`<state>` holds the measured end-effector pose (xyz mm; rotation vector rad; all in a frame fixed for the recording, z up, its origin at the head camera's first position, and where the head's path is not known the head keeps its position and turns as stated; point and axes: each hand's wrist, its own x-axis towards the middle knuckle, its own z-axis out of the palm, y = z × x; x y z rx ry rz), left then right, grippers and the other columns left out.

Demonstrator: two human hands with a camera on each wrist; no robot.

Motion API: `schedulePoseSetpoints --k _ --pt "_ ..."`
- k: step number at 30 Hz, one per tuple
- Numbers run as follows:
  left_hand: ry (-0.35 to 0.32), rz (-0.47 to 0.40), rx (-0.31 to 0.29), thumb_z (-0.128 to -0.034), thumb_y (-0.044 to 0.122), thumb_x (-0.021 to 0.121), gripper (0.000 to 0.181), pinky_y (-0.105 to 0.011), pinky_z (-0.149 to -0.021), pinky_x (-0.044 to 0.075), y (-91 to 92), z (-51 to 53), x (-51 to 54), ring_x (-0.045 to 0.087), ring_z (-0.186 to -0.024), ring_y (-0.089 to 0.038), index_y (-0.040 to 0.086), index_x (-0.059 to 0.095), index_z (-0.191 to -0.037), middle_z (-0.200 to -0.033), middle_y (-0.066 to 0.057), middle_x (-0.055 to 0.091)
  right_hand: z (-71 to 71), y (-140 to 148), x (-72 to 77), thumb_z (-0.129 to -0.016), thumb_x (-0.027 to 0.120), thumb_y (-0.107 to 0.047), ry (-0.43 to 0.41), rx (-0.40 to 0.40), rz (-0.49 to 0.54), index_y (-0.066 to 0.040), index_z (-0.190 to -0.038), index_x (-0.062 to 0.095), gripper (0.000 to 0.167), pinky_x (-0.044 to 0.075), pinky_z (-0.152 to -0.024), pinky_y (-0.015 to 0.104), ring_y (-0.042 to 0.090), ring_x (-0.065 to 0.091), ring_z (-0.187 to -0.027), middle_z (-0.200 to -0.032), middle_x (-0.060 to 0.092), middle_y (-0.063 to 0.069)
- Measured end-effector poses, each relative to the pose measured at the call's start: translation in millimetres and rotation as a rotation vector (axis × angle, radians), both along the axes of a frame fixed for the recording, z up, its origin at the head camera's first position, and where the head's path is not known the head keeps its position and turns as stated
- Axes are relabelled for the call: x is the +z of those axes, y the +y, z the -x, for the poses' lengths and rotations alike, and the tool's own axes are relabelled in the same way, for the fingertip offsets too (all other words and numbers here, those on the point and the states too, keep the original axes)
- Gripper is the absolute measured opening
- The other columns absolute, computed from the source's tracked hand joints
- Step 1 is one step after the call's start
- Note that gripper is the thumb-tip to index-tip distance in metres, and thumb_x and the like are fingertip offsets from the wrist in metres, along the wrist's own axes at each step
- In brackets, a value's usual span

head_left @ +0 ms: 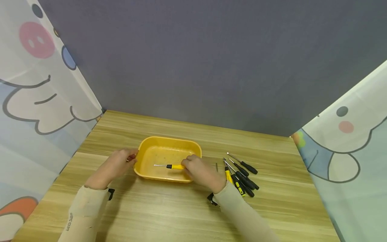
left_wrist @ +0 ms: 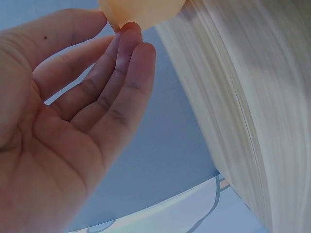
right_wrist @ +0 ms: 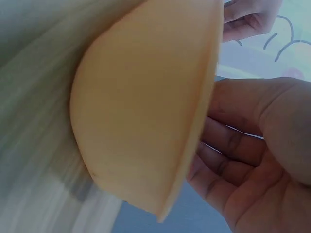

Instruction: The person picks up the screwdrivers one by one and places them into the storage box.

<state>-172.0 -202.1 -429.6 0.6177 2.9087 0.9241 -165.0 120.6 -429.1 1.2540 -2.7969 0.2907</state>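
Observation:
A yellow plastic basin (head_left: pixel 163 154) stands on the table, its left rim pinched between the thumb and fingers of my left hand (head_left: pixel 113 166). The left wrist view shows that hand (left_wrist: pixel 73 111) at the edge of the basin (left_wrist: pixel 141 12). My right hand (head_left: pixel 204 172) reaches over the right rim and grips the handle end of a yellow-and-black screwdriver (head_left: pixel 176 166), whose shaft points left above the basin floor. In the right wrist view, the basin wall (right_wrist: pixel 136 102) hides the screwdriver and the fingertips of the right hand (right_wrist: pixel 262 145).
Several screwdrivers with black or yellow handles (head_left: pixel 248 168) lie bunched right of the basin, partly beside my right forearm. A small thin metal piece (head_left: pixel 216 167) lies between them and the basin. A grey panel (head_left: pixel 193 67) rises behind the wooden table (head_left: pixel 157 215), with patterned cloth at both sides.

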Motion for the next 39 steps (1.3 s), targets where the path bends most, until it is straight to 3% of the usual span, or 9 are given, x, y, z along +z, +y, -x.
schedulePoseSetpoints --k 9,15,29,35,39 --pt "0.009 0.016 0.007 -0.0893 -0.008 0.069 0.029 -0.043 -0.071 0.058 -1.1 -0.2 -0.5 0.068 -0.086 -0.032 -0.013 0.065 -0.118 -0.098 -0.02 0.07 3.5 -10 -3.1 -0.095 0.069 -0.008 -0.101 0.017 -0.041 -0.01 -0.093 0.07 0.004 0.048 -0.068 0.021 0.011 0.056 -0.076 -0.085 0.062 -0.001" --pt "0.0 0.013 0.004 -0.0896 -0.007 0.069 0.03 -0.042 -0.071 0.058 -0.5 0.0 -2.2 0.068 -0.086 -0.032 -0.013 0.065 -0.119 -0.098 -0.02 0.071 4.1 -12 -5.7 -0.092 0.073 -0.008 -0.143 0.031 -0.07 -0.009 -0.093 0.071 0.003 0.048 -0.067 0.02 0.01 0.056 -0.075 -0.085 0.063 -0.001" --pt "-0.01 0.016 0.022 -0.0908 -0.007 0.067 0.03 -0.043 -0.071 0.057 -2.0 -0.2 -0.8 0.068 -0.088 -0.033 -0.013 0.064 -0.12 -0.099 -0.02 0.07 4.4 -13 -8.6 -0.094 0.071 -0.009 -0.169 0.032 -0.069 -0.008 -0.093 0.07 0.002 0.047 -0.065 0.019 0.009 0.055 -0.073 -0.084 0.062 0.0" --pt "-0.007 0.011 0.019 -0.0907 -0.007 0.067 0.03 -0.042 -0.071 0.058 -2.4 -0.5 0.2 0.068 -0.087 -0.032 -0.013 0.064 -0.12 -0.098 -0.02 0.071 5.0 -13 -10.3 -0.097 0.067 -0.011 -0.174 0.024 -0.036 -0.011 -0.087 0.068 0.01 0.043 -0.062 0.019 0.007 0.049 -0.068 -0.079 0.058 -0.003" --pt "-0.014 0.012 0.019 -0.0909 -0.006 0.067 0.031 -0.041 -0.07 0.058 -2.8 -0.6 0.2 0.068 -0.087 -0.032 -0.013 0.064 -0.121 -0.098 -0.019 0.071 3.5 -11 -6.6 -0.096 0.067 -0.009 -0.156 0.014 -0.018 -0.009 -0.092 0.07 0.005 0.045 -0.063 0.02 0.009 0.052 -0.07 -0.082 0.061 -0.002"
